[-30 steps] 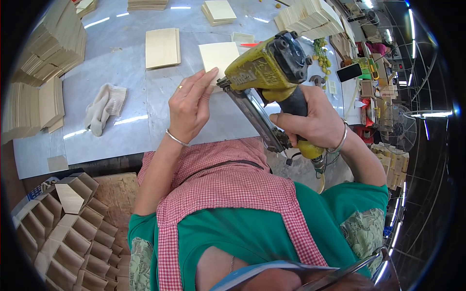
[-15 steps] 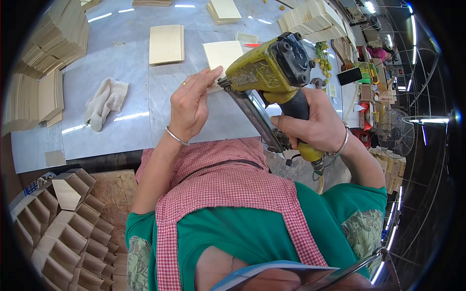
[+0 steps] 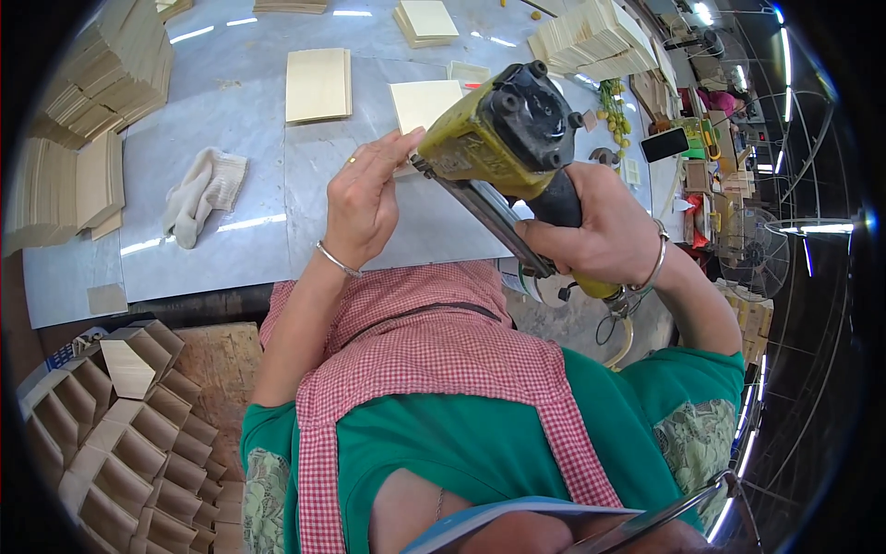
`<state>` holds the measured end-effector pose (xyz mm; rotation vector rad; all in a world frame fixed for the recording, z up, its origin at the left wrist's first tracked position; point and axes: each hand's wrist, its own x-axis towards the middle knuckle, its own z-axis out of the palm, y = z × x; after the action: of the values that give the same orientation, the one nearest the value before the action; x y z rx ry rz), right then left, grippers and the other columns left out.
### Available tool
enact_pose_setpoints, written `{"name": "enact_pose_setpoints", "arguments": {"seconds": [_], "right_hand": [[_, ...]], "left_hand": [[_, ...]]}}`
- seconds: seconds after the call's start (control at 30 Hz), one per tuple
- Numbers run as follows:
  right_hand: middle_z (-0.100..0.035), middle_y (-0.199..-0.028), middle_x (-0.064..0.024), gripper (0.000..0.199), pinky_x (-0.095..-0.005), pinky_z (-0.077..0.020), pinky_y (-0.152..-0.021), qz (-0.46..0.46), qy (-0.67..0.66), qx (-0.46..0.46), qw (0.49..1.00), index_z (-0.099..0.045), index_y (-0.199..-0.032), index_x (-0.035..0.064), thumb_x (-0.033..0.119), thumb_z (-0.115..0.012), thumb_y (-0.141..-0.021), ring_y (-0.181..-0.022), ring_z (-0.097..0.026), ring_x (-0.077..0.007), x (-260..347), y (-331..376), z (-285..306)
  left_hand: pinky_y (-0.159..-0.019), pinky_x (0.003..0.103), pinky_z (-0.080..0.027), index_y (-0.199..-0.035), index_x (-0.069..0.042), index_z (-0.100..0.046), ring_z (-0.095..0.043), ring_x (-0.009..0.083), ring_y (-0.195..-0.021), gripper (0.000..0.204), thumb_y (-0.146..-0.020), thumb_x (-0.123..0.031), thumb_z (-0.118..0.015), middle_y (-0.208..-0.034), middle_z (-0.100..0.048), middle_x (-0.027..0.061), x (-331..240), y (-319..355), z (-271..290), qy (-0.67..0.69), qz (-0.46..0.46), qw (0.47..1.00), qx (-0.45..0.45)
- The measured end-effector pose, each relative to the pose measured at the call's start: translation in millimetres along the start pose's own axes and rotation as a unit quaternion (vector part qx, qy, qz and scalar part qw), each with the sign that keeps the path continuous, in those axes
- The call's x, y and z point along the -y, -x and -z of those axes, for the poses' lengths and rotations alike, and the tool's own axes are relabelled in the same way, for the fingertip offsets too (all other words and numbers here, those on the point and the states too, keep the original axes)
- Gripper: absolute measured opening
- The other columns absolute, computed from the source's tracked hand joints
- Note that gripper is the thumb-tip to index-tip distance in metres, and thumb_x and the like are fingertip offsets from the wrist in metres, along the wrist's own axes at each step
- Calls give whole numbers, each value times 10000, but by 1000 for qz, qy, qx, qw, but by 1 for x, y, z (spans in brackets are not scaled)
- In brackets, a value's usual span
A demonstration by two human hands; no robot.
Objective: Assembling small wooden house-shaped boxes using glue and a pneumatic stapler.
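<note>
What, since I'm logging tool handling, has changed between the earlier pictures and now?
The yellow and black nail gun has tilted, its black end cap facing the camera more, and shifted slightly left. Nothing was grasped or released: the right hand keeps its grip; the left hand stays at the pale rectangular wooden panel.
</note>
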<state>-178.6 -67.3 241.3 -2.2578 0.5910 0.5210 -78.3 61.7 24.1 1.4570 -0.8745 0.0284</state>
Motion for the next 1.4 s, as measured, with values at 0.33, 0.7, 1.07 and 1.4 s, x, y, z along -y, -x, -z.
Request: {"name": "enact_pose_setpoints", "arguments": {"seconds": [0.33, 0.7, 1.07, 1.4], "right_hand": [[-586, -586, -79, 303, -279, -455, -458, -40, -59, -174, 982, -585, -957, -45, 181, -663, -772, -478, -578, -125, -101, 12, 9], [-659, -777, -206, 646, -467, -514, -625, -125, 282, -343, 887, -439, -1283, 71, 370, -676, -762, -692, -643, -392, -309, -51, -30], [-642, -981, -101, 552, -361, -513, -763, -71, 88, -331, 937, -598, -1135, 58, 456, -694, -765, -884, -631, -249, -282, -77, 37], [-562, -1142, -176, 735, -363, -452, -928, 101, -62, -201, 972, -540, -1201, 48, 426, -812, -632, -1051, -562, -313, -301, -213, 82]], "left_hand": [[-599, 238, -510, -1131, -20, -643, -630, 143, -708, 295, -842, 14, -597, -953, -652, 137, 0, -11, -11, -27, 13, 999, -27], [-682, 280, -485, -1043, -28, -677, -610, 174, -786, 236, -840, -148, -668, -933, -643, 107, 3, -17, -5, -146, 204, 960, 123], [-1079, 573, -207, -1092, -94, -629, -480, 272, -1178, 437, -671, -149, -737, -1036, -567, 83, -20, -71, -58, -343, -166, 815, 438], [-1086, 539, -259, -862, -72, -614, -597, 220, -931, 146, -732, -51, -678, -804, -597, 36, -29, -90, -44, -255, -73, 846, 463]]}}
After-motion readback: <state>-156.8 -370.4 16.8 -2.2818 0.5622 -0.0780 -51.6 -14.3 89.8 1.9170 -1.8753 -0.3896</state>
